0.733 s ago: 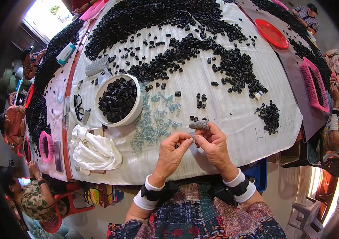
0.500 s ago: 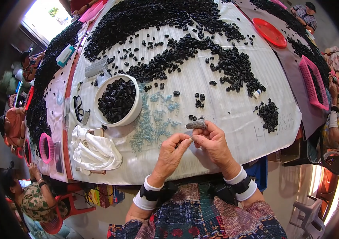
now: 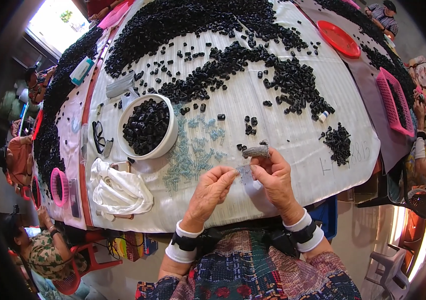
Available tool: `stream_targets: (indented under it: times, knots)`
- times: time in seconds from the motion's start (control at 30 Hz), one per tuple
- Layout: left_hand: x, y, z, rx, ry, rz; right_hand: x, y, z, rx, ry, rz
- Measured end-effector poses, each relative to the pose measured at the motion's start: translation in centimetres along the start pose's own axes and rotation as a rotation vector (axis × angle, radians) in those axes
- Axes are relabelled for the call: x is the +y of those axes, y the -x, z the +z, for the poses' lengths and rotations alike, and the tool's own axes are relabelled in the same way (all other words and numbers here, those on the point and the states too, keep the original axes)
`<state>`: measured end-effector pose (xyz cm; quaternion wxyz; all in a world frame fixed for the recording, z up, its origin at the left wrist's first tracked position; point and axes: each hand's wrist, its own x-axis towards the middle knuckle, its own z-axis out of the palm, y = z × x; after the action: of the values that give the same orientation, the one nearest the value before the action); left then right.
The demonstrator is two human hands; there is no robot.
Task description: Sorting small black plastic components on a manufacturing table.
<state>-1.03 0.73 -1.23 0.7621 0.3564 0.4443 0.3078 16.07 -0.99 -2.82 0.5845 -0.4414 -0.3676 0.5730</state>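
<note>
A white bowl (image 3: 169, 141) of black pieces, a white cloth (image 3: 118, 192) and a red plate (image 3: 339, 39) are seen on the table (image 3: 283, 145).

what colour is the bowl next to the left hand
White, filled with small black pieces; the bowl shows best in the head view.

Black beads (image 3: 208, 30) are heaped on the white-covered bench (image 3: 293, 150) (pale blue pieces (image 3: 195, 152) beside); a white bowl (image 3: 169, 142) and red plate (image 3: 339, 39) are seen.
</note>
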Motion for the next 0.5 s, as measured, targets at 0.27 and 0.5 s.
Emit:
stream_targets:
  times: [0.27,0.5]
  knots:
    - [-0.4,-0.7,-1.0,0.143,-0.082,0.206,1.3,-0.1,-0.9,0.060,0.297,-0.083]
    - [-0.3,-0.1,-1.7,0.046,0.346,0.022,1.8,-0.3,-0.9,0.056,0.295,-0.104]
